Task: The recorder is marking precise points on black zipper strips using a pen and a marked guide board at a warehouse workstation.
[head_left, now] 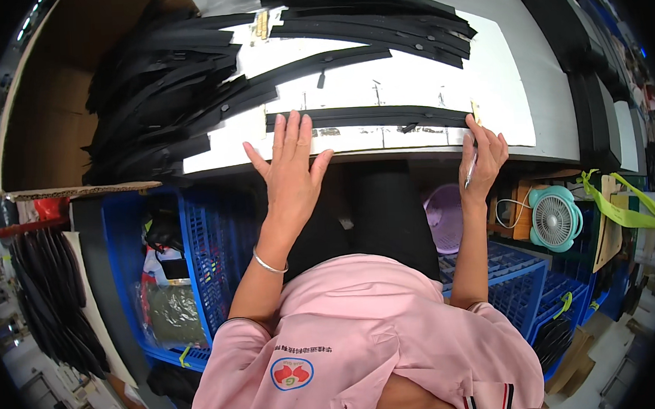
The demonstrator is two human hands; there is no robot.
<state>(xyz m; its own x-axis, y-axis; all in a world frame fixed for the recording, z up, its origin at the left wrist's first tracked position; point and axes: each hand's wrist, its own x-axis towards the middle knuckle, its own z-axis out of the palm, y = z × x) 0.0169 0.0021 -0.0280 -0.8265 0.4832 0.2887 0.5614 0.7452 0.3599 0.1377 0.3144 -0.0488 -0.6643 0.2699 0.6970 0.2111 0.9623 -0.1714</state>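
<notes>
A long black zipper strip (371,117) lies flat along the near edge of the white work table (410,79). My left hand (290,165) is spread flat with its fingertips pressing the strip's left end. At the strip's right end my right hand (482,157) holds a thin pen-like tool (470,172), fingers touching the strip beside a small tan tag (475,111). A silver bracelet sits on my left wrist.
A heap of black zipper strips (159,95) covers the table's left, more strips (376,21) lie at the back. Under the table stand blue plastic crates (203,249), a lilac basket (444,216) and a small teal fan (555,218). Cardboard box (45,124) at left.
</notes>
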